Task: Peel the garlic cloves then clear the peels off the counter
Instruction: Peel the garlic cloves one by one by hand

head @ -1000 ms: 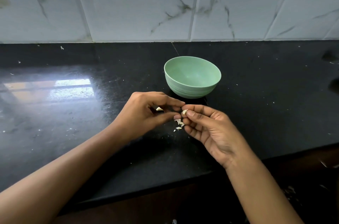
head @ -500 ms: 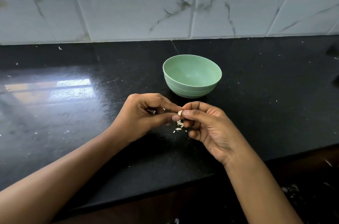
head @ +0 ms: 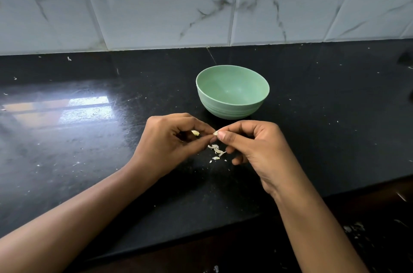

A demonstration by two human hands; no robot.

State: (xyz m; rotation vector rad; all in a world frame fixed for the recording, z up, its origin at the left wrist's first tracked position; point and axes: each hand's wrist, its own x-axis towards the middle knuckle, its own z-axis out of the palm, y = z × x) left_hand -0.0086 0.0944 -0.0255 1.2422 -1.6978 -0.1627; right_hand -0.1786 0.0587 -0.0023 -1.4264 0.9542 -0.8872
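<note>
Midway through the peeling, to judge by the scene. Cupped in the curled grip of the left hand, a garlic clove, pale and only partly in view, held just above the tabletop. Pinched between thumb and forefinger of the right hand, a pale scrap, touching the left fingertips; skin or clove tip, impossible to tell. Directly beneath both hands, a small scatter of peels lying loose on the dark surface, so clearing not yet begun. Behind the hands, near but apart from them, a green bowl, upright and showing nothing inside, hence no peeled clove delivered there as far as visible. No further cloves to be seen anywhere, so count of those left unknown. Elsewhere only tiny pale flecks dotted over the tabletop and a marbled tiled wall at the back. Nothing blocking the way between hands and bowl. Probably fiddly later: gathering such thin, light flakes off a speckled black surface.
</note>
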